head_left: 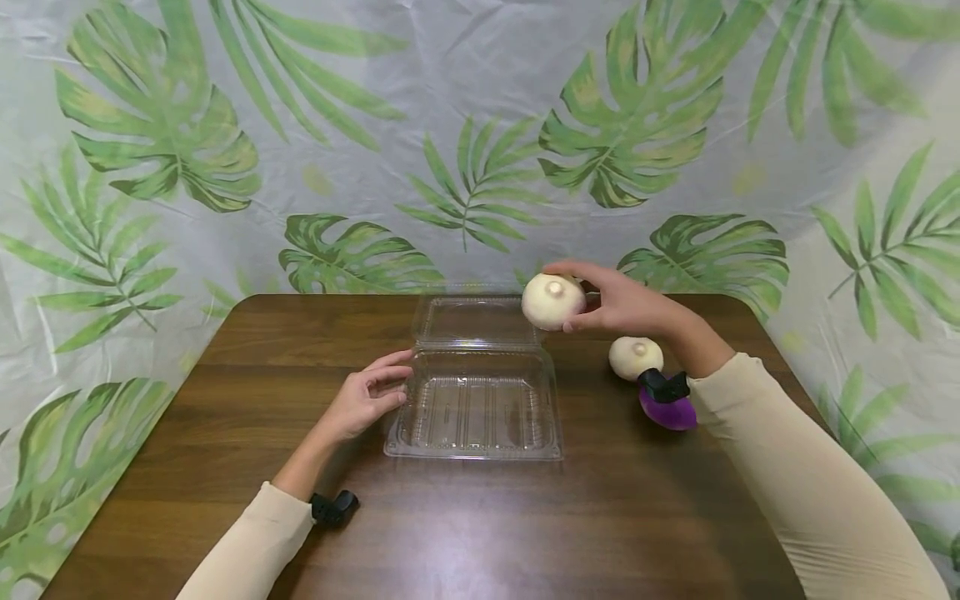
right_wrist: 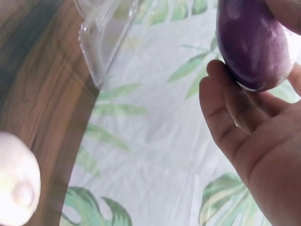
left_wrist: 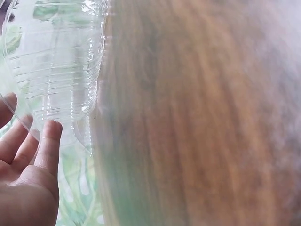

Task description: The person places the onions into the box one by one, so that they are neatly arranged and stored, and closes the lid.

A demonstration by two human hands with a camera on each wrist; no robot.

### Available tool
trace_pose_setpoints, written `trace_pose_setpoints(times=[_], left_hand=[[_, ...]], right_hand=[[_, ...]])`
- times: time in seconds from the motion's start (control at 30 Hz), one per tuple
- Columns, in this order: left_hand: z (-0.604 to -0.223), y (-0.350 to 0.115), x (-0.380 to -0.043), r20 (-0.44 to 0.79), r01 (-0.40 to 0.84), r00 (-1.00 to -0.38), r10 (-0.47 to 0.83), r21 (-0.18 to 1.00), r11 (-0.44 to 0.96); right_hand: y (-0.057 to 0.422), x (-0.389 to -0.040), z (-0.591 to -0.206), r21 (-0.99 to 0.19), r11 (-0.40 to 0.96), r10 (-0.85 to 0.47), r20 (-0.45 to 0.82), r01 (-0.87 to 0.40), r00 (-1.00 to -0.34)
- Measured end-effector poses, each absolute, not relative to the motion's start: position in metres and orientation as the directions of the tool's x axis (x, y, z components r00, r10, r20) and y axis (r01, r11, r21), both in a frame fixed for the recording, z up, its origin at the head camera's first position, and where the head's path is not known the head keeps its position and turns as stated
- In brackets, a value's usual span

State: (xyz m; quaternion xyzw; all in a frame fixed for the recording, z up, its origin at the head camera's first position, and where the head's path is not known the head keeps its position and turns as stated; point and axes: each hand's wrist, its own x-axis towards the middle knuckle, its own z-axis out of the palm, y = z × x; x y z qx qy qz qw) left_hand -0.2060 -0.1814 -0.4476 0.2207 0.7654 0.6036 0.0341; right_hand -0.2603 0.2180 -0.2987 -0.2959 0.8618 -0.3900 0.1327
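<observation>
Raised over the back right of a clear plastic clamshell container point(head_left: 472, 457) is a turnip point(head_left: 551, 302), white with a pale nub toward the head camera. My right hand point(head_left: 618, 300) grips it between thumb and fingers. The right wrist view shows its glossy purple side point(right_wrist: 254, 44). My left hand point(head_left: 363, 404) is at the container's left side, fingers slightly bent and fingertips right at the rim. In the left wrist view the fingers point(left_wrist: 47, 146) overlap the clear plastic edge. The container lies with its lid point(head_left: 480, 321) folded back, away from me.
A second white turnip point(head_left: 636, 358) sits on the wooden table point(head_left: 465, 533) below my right forearm. Beside it lies a bright purple rounded thing point(head_left: 667, 412), partly covered by the black wrist strap. A leaf-patterned cloth point(head_left: 480, 100) hangs behind the table.
</observation>
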Motion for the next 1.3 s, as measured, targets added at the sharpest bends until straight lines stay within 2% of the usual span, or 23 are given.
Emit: trace_pose_setpoints(times=[0.37,0.6,1.3], left_hand=[[-0.450,-0.182,-0.207,0.217,0.305,-0.897,0.385,0.934,0.186],[-0.449,-0.182,-0.206,0.215,0.302,-0.896,0.389,0.937,0.178],[-0.453,-0.180,-0.207,0.248,0.330,-0.897,0.365,0.926,0.181]], right_hand=[[0.182,-0.266,-0.305,-0.697,0.536,-0.673,-0.011,-0.478,-0.739],[0.165,-0.266,-0.309,-0.710,0.513,-0.704,-0.027,-0.482,-0.709],[0.146,-0.266,-0.324,-0.722,0.515,-0.721,-0.075,-0.461,-0.689]])
